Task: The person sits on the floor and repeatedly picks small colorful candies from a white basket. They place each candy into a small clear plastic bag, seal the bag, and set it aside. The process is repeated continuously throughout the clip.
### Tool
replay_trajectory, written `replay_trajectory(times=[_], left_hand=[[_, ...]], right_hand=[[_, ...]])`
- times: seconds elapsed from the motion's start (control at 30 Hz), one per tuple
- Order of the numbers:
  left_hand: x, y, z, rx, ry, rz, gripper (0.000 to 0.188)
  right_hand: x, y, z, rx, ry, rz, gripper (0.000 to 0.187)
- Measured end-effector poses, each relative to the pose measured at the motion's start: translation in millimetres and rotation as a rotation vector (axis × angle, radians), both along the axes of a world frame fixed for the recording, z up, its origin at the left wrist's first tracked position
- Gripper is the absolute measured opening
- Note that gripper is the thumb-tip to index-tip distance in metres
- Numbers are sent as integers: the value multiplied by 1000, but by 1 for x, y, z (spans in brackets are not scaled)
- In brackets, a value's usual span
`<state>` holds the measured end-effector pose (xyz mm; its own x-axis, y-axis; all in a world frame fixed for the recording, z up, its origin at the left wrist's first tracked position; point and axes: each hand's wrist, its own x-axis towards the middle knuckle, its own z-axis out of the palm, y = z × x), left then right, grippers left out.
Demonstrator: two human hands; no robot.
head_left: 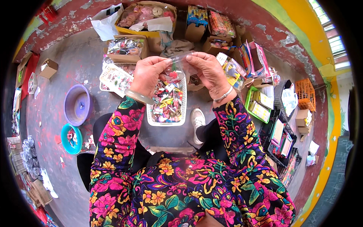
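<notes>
A small clear plastic bag (180,60) is stretched between my two hands, above a white basket. My left hand (149,73) pinches one side of it between thumb and fingers. On the other side my right hand (212,72) is closed on the bag's edge. Something small and reddish shows near the bag, but I cannot make out whether it is inside. Below, the white plastic basket (184,102) is filled with many small colourful pieces, too small to name. Part of its far end is hidden by my hands.
Left of the basket stand a purple basin (78,104) and a teal basin (72,139). A white tray (113,78) and a cardboard box (127,49) of packets lie beyond. At the right are a green tray (258,105), black crates (278,140) and an orange crate (305,94).
</notes>
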<state>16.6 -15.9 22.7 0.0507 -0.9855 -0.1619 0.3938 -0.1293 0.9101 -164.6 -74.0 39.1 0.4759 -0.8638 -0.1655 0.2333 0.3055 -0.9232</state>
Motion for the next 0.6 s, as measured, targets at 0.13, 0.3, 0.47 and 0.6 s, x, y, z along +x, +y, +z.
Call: replay_trajectory(times=[0.13,0.3,0.47,0.6], left_hand=[[-2,4,14,49,15,-31,16],[2,-1,11,-59,-76,-85,18],[6,-7,-6,-107,-198,-252,12],[6,-1,3,34,-107,-341,12]], right_hand=[[-6,-5,0,-61,29,13,12],[-4,-2,6,-244,282,213,13],[-1,1,2,-329,321,276,19],[-4,0,3,-288,318,272,18]])
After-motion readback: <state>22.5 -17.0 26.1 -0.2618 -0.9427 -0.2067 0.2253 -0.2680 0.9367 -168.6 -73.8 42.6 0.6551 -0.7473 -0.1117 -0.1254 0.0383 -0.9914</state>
